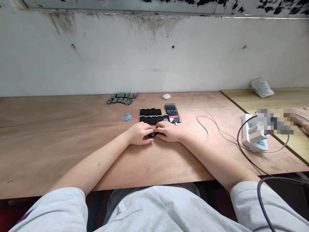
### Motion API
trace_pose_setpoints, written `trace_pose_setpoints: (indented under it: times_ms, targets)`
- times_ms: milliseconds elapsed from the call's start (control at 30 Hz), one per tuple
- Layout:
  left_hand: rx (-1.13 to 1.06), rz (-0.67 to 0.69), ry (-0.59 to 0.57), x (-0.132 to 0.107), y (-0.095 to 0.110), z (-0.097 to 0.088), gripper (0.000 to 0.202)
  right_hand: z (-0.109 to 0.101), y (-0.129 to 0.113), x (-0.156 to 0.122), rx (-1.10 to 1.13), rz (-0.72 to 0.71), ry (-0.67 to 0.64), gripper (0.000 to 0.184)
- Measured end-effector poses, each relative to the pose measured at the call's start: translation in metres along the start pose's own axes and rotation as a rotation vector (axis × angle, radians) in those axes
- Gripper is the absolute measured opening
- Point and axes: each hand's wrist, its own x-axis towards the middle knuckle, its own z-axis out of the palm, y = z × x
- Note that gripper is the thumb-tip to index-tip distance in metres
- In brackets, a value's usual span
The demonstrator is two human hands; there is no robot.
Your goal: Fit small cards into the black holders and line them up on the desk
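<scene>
Both my hands meet at the middle of the wooden table over a small black casing (153, 134). The fingers of my left hand (140, 132) close on its left side, and those of my right hand (168, 130) grip its right side; my fingers partly cover it. Just beyond my hands lie two rows of similar black casings (150, 111). A screen-like panel (165, 118) sits at the right end of the nearer row. To the left is a small heap of bluish clear pieces (126, 117).
Several flat grey-green panels (120, 98) lie at the back beside a purple-handled tool (136, 95). A phone (173, 113) is plugged into a white cable (212, 116). A white case (166, 96) lies behind. At right are a power strip (248, 129), a plastic packet (262, 87) and another person's hand (303, 120).
</scene>
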Motion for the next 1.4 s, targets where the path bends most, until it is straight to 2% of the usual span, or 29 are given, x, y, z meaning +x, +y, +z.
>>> trace_pose_setpoints:
  times_ms: [133,300,500,600,667,733,867,1033,1200,1267,1400]
  targets:
    - [0.009,-0.019,0.0,0.0,-0.001,0.002,0.026,-0.002,0.0,0.001,0.035,0.059,-0.012,0.018]
    - [-0.029,-0.037,0.039,0.002,0.001,0.002,0.02,-0.006,-0.005,0.003,0.11,0.163,-0.043,0.023]
    - [-0.022,0.012,0.133,0.0,0.0,0.004,0.023,-0.003,-0.007,0.001,0.312,0.261,0.048,0.023]
    - [-0.036,0.045,0.217,-0.001,-0.002,0.007,0.027,-0.003,-0.006,0.001,0.366,0.264,0.079,0.022]
    - [-0.062,0.014,0.277,-0.001,-0.003,0.008,0.029,-0.003,-0.005,0.001,0.369,0.257,0.093,0.025]
    - [-0.097,-0.081,0.339,-0.002,-0.006,0.008,0.028,-0.004,-0.004,0.0,0.341,0.248,0.094,0.035]
    - [-0.139,-0.37,0.48,-0.008,-0.02,0.003,0.023,-0.003,-0.002,-0.001,0.271,0.224,0.066,0.051]
    - [-0.197,-0.772,0.644,-0.024,-0.052,0.002,0.023,-0.002,0.0,0.0,0.171,0.141,0.051,0.039]
    - [-0.512,-1.175,0.83,-0.035,-0.081,0.01,0.029,-0.001,0.002,0.001,0.11,0.086,0.036,0.025]
    - [-0.562,-1.264,0.879,-0.036,-0.085,0.012,0.029,0.0,0.003,0.001,0.108,0.083,0.031,0.023]
    - [-0.579,-1.31,0.907,-0.033,-0.085,0.01,0.031,0.0,0.003,0.001,0.102,0.072,0.031,0.022]
